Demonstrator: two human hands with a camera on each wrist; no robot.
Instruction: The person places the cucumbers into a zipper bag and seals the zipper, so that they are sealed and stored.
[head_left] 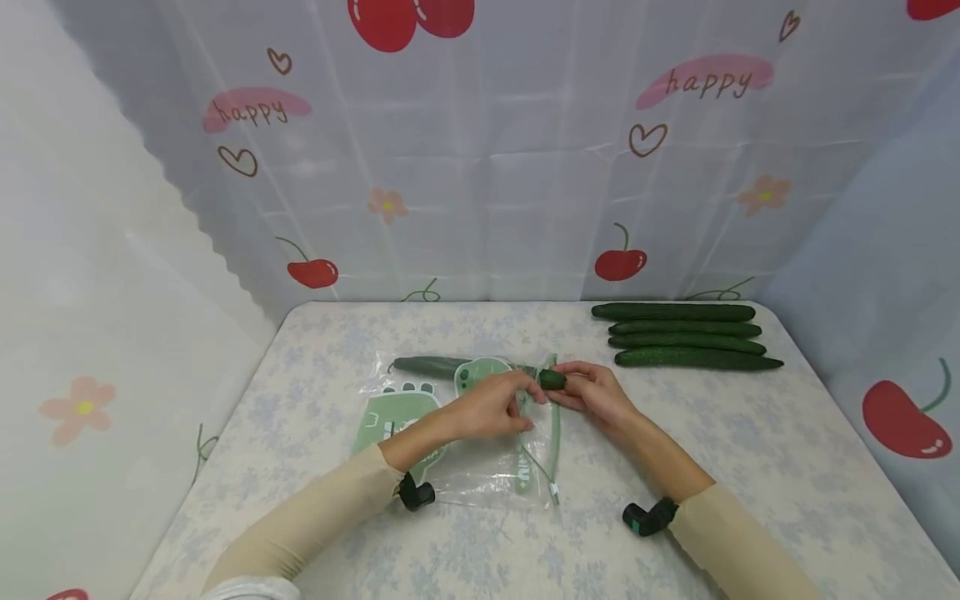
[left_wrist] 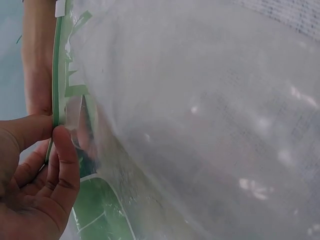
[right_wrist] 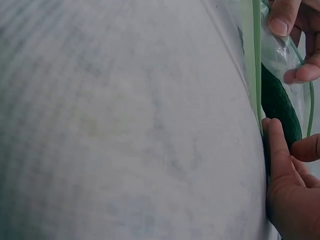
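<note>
A clear zip bag (head_left: pixel 480 483) with green prints lies flat on the table, its open mouth facing right. Inside is a long dark green cucumber (head_left: pixel 429 366), whose near end pokes out of the mouth. My left hand (head_left: pixel 489 407) is at the mouth; in the left wrist view, the thumb and a finger of this hand (left_wrist: pixel 47 185) pinch the green zip strip (left_wrist: pixel 59 75). My right hand (head_left: pixel 600 395) grips the cucumber's end. The right wrist view shows that hand (right_wrist: pixel 295 192) with fingers and thumb around the cucumber (right_wrist: pixel 280 105), between the bag's edges.
Several more cucumbers (head_left: pixel 693 358) lie side by side at the back right of the table (head_left: pixel 315 542). A small white slider (head_left: pixel 553 489) sits at the near end of the zip. Behind the table hangs a printed curtain (head_left: pixel 487 167).
</note>
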